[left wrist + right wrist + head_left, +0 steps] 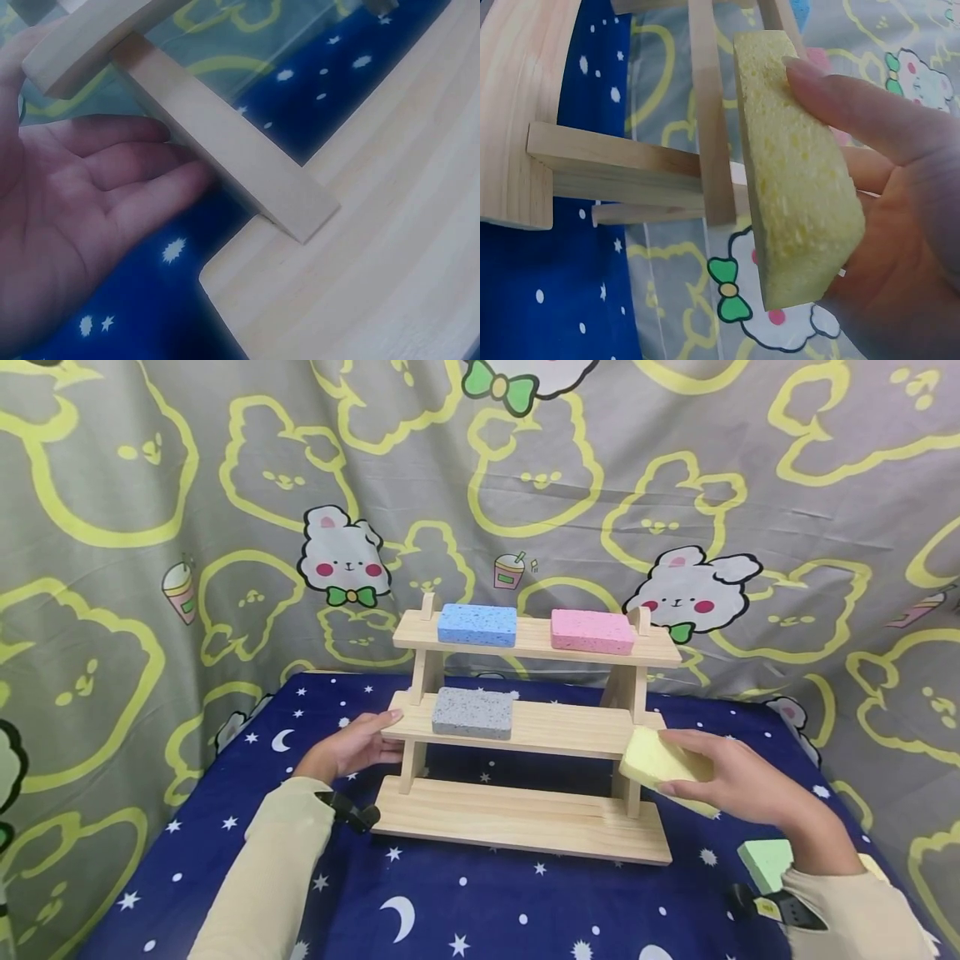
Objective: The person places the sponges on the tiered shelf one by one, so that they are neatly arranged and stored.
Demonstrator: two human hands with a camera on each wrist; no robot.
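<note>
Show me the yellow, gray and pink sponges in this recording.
Yellow sponge (796, 180), right wrist view: the face toward the camera.
Gray sponge (473, 707), head view: its top face.
Pink sponge (592, 627), head view: its top face.

A grey fabric curtain (435, 477) printed with yellow animal outlines and white rabbits is hanging across the upper frame; a dark-blue cloth (495, 935) patterned with white stars and moons is lying across the lower centre.
</note>
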